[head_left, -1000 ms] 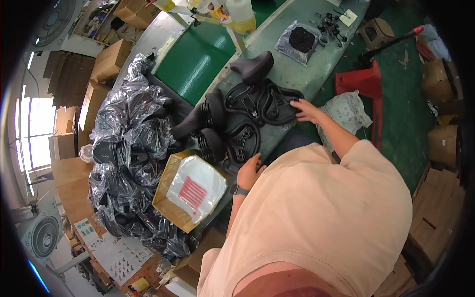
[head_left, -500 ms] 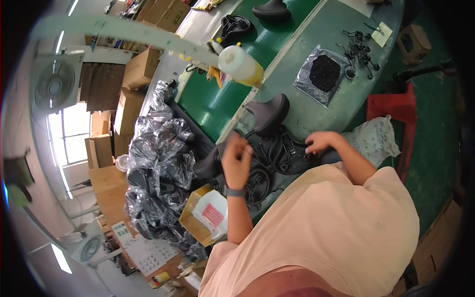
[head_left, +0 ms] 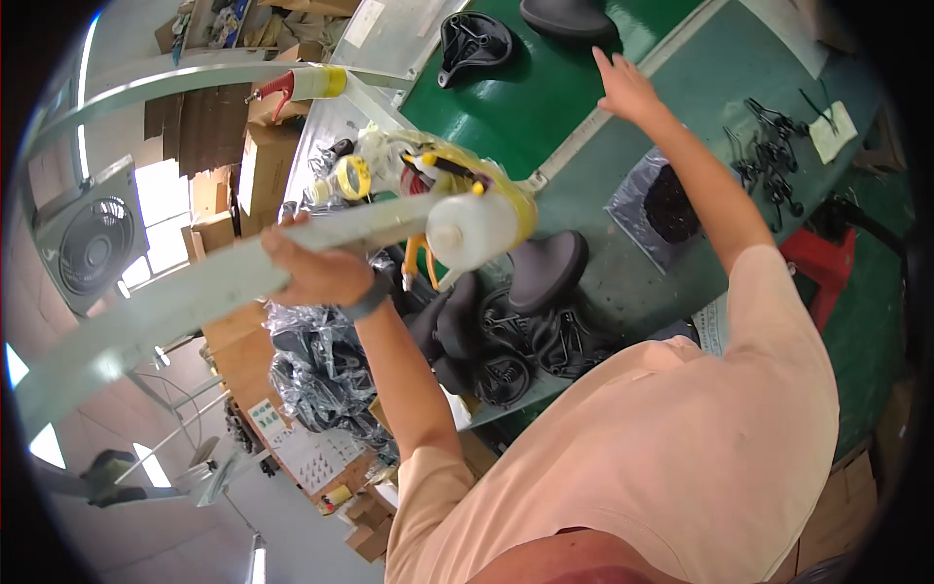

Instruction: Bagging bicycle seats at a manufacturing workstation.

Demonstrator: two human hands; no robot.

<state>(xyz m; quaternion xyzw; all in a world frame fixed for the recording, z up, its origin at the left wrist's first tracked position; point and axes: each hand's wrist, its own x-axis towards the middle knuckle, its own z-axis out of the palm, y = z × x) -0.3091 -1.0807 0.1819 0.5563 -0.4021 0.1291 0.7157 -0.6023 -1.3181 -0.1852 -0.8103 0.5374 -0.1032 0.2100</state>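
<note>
Landmark = pale grey metal rail (head_left: pixel 195 292), a long flat bar running diag. across the view, low-left up to mid-frame.

Around it: a translucent white plastic bottle w/ yellow band (head_left: pixel 479 230) sits at the rail's upper-right end, its round base facing the camera, partly covering that end. Behind the bottle, a clear bag of yellow-capped small parts (head_left: pixel 409 170). Below-right of the rail's end, a pile of black bicycle saddles w/ coil springs (head_left: pixel 516 321) on the edge of the green work table (head_left: pixel 623 185); below the rail, crumpled black plastic bags (head_left: pixel 311 370). Well above-right of the rail, two more black saddles (head_left: pixel 477 41) on the darker green belt, one upside down. Far right of the rail, a clear bag of black bits (head_left: pixel 662 204) and loose black wire clips (head_left: pixel 773 146). Left of the rail, a grey box fan (head_left: pixel 92 248) and cardboard cartons (head_left: pixel 263 146).

Rail: long axis diag., lower-left to upper-right, near end wide, far end pointing toward the bottle.

Left hand (head_left: pixel 316 268): fingers clenched round the rail at about its mid-length, dark wristband just below. The hand and forearm cover part of the bags.

Right hand (head_left: pixel 628 88): fingers released and spread, flat over the table edge beside the belt, well apart from the rail, holding nothing; contact w/ the surface can't be told.
</note>
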